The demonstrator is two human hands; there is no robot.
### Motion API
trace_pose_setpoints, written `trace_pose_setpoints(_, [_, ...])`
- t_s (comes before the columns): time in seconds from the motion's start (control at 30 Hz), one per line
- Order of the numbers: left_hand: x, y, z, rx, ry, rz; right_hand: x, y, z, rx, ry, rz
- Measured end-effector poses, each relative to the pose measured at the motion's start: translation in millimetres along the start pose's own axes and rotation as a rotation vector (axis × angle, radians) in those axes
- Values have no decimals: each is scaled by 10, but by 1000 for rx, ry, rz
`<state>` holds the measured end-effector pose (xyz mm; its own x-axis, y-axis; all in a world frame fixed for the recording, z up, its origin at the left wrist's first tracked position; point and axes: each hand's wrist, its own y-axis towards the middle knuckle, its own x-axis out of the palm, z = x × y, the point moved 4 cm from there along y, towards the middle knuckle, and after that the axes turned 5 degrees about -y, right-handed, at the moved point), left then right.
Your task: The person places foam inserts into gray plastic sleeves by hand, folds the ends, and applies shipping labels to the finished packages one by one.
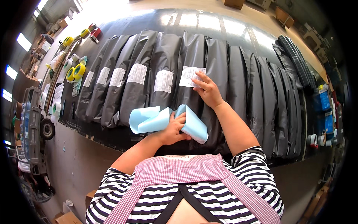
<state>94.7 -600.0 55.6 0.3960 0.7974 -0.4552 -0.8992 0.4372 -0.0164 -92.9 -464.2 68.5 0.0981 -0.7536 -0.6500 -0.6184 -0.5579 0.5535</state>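
Note:
A row of long black plastic packages (164,50) lies side by side across the dark table in front of me. My right hand (210,90) has its fingers stretched out on the edge of a white printed label (187,76), which lies on a package near the middle. Lower down, my left hand (173,130) grips a curling light blue strip of label backing paper (146,121); part of its fingers is hidden by the strip. Labels like this one (163,81) show on the packages to the left. The packages on the right show no label.
Yellow tape rolls (78,71) and white rolls lie at the table's left end. A black, bumpy roll (297,61) lies at the right, near blue boxes (325,100). A grey cart (31,130) with a wheel stands on the floor at the left.

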Motion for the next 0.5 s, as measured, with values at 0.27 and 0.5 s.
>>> trace_pose_setpoints(0.27, [-11,-50,-22,-24,-13,24,-221,223,-426,247,-278,-710])
trace_pose_setpoints(0.5, [9,16,-22,-10,14,-19,539,411,-124,380,-533,-423])
